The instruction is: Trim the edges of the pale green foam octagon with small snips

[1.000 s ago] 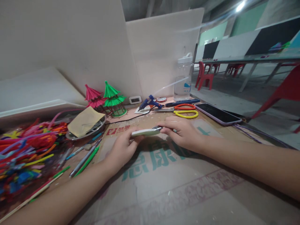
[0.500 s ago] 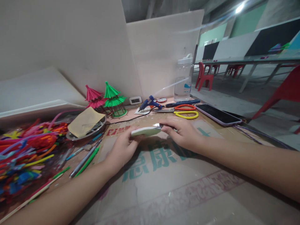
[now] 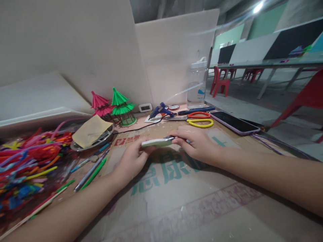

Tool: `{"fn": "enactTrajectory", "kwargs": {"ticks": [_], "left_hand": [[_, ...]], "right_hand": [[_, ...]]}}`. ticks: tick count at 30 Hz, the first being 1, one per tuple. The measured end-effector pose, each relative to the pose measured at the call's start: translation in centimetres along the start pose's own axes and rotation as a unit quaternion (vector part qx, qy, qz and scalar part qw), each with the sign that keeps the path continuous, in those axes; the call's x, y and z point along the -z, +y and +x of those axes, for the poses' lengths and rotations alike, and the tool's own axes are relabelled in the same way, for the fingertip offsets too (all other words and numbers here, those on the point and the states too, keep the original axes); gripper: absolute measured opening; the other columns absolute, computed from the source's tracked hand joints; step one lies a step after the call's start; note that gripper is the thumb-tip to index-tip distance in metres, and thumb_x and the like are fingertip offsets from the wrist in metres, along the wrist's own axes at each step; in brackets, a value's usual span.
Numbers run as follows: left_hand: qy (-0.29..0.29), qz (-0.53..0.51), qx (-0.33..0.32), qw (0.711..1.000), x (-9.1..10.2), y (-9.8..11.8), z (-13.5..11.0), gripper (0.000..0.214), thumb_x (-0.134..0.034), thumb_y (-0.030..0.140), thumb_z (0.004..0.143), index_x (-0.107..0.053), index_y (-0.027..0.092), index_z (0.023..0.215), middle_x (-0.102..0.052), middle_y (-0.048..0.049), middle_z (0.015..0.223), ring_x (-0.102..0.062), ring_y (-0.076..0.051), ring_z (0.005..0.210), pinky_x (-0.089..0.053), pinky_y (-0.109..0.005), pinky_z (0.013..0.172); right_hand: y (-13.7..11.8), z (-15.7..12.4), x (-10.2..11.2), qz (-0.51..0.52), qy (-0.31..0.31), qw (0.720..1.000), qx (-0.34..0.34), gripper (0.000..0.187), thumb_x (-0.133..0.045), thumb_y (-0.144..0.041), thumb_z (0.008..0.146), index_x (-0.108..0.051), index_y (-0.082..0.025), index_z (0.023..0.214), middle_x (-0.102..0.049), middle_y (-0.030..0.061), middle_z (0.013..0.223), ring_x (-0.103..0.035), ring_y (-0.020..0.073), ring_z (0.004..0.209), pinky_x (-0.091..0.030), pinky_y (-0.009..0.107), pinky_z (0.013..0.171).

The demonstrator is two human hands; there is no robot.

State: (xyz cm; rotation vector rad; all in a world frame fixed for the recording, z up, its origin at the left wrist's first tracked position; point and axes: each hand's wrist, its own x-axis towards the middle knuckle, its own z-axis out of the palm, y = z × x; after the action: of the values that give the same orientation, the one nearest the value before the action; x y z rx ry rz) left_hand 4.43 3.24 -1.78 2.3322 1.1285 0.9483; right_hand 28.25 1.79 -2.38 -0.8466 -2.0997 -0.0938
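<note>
My left hand [image 3: 132, 158] is closed on the left end of a flat pale green foam piece [image 3: 156, 143], held a little above the cardboard-covered table [image 3: 181, 201]. My right hand [image 3: 198, 144] is closed on a small metal blade tool [image 3: 168, 137] whose tip meets the piece's right end. Both forearms rest low over the cardboard.
A heap of coloured pipe cleaners [image 3: 27, 161] lies at the left, beside pens [image 3: 92, 171] and a metal dish [image 3: 91, 139] with yellow paper. Paper pagodas [image 3: 113, 106], a blue glue gun [image 3: 160, 110], scissors [image 3: 199, 119], a phone [image 3: 233, 122] and a water bottle [image 3: 197, 84] stand behind.
The blade tip rose slightly off the piece half a second ago and has come back down against its right end. My left hand has stayed in place.
</note>
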Motion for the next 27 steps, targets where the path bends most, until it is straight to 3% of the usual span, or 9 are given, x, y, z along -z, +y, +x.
{"fn": "enactTrajectory", "kwargs": {"ticks": [7, 14, 19, 27], "left_hand": [[-0.003, -0.008, 0.002, 1.0, -0.08, -0.41, -0.07, 0.015, -0.052, 0.026, 0.089, -0.064, 0.018, 0.094, -0.067, -0.0001, 0.084, -0.061, -0.016, 0.076, -0.05, -0.024, 0.067], [0.013, -0.02, 0.024, 0.999, -0.09, -0.61, 0.02, 0.022, -0.054, 0.03, 0.089, -0.065, 0.018, 0.104, -0.071, -0.0035, 0.096, -0.065, -0.02, 0.086, -0.054, -0.03, 0.076], [0.021, -0.027, 0.045, 0.998, -0.08, -0.22, 0.3, 0.022, -0.055, 0.029, 0.085, -0.065, 0.017, 0.099, -0.071, -0.0037, 0.091, -0.065, -0.02, 0.082, -0.054, -0.032, 0.075], [0.014, 0.005, 0.01, 1.0, 0.0, -0.51, -0.1, 0.017, -0.052, 0.026, 0.088, -0.064, 0.018, 0.098, -0.068, -0.0009, 0.087, -0.062, -0.017, 0.079, -0.051, -0.027, 0.071]], "right_hand": [[0.08, 0.0, -0.23, 0.013, 0.004, 1.0, -0.024, 0.026, -0.047, -0.027, 0.098, -0.071, -0.017, 0.102, -0.072, 0.0065, 0.085, -0.065, 0.0194, 0.081, -0.05, 0.032, 0.073], [0.53, 0.07, -0.7, 0.062, 0.061, 0.992, -0.096, 0.025, -0.049, -0.028, 0.095, -0.07, -0.019, 0.106, -0.074, 0.0079, 0.104, -0.068, 0.0213, 0.095, -0.053, 0.035, 0.082], [0.52, -0.1, -0.62, 0.053, 0.033, 0.994, -0.087, 0.025, -0.049, -0.029, 0.095, -0.069, -0.019, 0.106, -0.074, 0.0076, 0.1, -0.068, 0.0214, 0.091, -0.052, 0.036, 0.08], [0.2, -0.04, -0.3, 0.025, 0.018, 0.998, -0.049, 0.024, -0.05, -0.027, 0.096, -0.069, -0.017, 0.106, -0.072, 0.0077, 0.091, -0.065, 0.0197, 0.085, -0.05, 0.033, 0.076]]}}
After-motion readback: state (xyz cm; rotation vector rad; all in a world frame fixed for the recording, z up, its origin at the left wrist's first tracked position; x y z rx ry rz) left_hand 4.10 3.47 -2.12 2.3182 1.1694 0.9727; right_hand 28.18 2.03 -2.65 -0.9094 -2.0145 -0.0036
